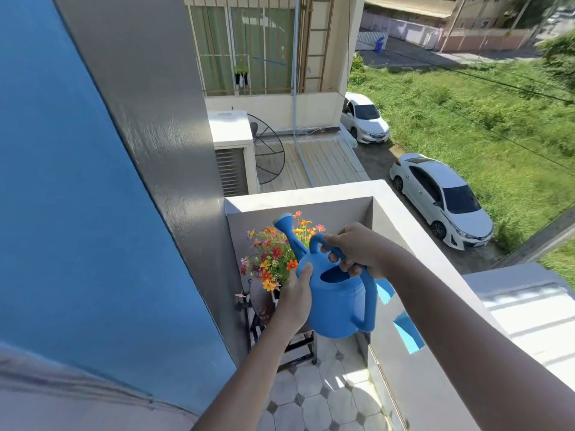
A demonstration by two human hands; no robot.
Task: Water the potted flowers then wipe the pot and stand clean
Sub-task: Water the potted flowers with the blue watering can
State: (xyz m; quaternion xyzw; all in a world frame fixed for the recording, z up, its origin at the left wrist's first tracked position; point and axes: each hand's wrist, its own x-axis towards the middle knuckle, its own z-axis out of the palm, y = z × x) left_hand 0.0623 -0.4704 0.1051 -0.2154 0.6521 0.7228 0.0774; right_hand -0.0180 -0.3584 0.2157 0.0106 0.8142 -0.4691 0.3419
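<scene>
A blue plastic watering can (337, 306) is held in the air over the balcony corner, its spout and rose pointing up and away above the flowers. My right hand (357, 248) grips the can's top handle. My left hand (295, 301) presses flat against the can's left side. Behind the can stand the potted flowers (270, 256), orange, red and pink blooms. Their brown pot (261, 301) rests on a black metal stand (298, 348); both are partly hidden by my left forearm and the can.
The balcony is narrow: a blue and grey wall (140, 213) on the left, a white parapet (404, 244) at the far end and right. The floor has pale octagonal tiles (314, 396). Far below are parked white cars (441, 200) and grass.
</scene>
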